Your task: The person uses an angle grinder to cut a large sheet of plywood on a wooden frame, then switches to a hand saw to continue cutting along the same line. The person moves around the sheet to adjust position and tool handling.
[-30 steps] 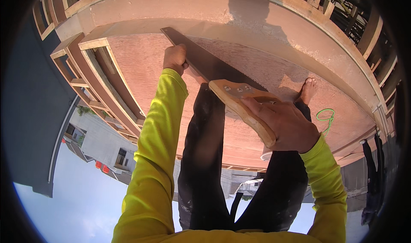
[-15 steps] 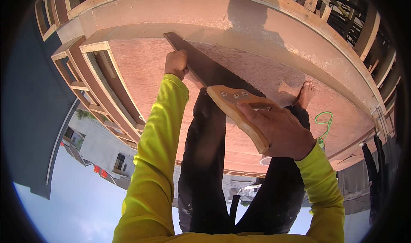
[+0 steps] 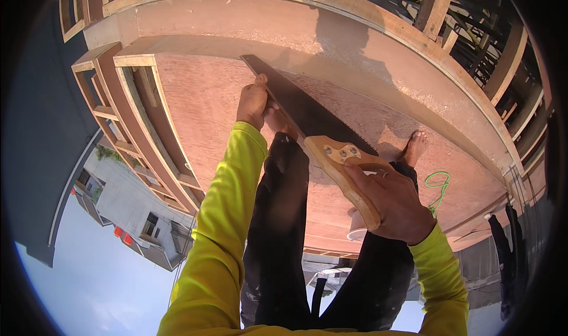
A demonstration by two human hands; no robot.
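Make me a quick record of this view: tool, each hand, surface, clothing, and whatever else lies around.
Tool: saw, tip pointing up and left, teeth on its right side
Right hand: closed around the wooden handle
Left hand: at the blade's back edge, toward the tip; grip unclear
Surface: reddish panel
Clothing: yellow sleeves, dark trousers
Right foot: bare, on the panel
Nearby: looped green cord, right of the right hand; wooden frame at left

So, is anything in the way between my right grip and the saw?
Nothing visible: your right grip is closed around the wooden handle of the saw. Your left grip is at the saw's back edge, toward the tip, with nothing seen blocking it.
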